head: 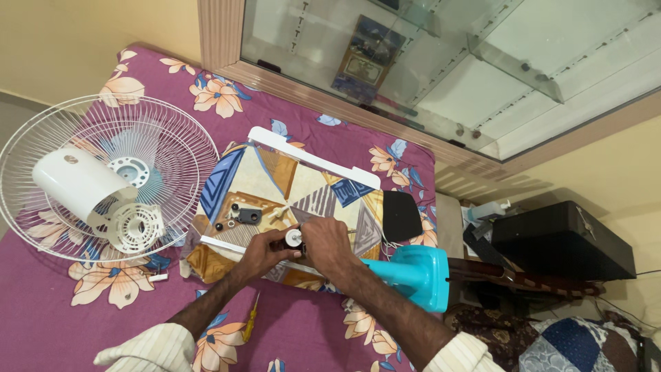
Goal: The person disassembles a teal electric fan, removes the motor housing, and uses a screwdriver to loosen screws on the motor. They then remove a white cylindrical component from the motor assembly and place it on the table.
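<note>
Left hand (pixel 260 253) and right hand (pixel 325 242) both grasping small motor part (pixel 294 239) (over patterned cushion (pixel 275 180)); fan guard (pixel 110 176) nearby.

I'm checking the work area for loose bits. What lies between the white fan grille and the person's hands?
In the head view, small dark parts lie on the patterned cloth, between the fan grille and the left hand and right hand.

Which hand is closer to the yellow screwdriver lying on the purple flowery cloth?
Left. The left hand is just above the yellow screwdriver, up its own arm. The right hand is farther off, up and to the right, beside the small round part.
</note>
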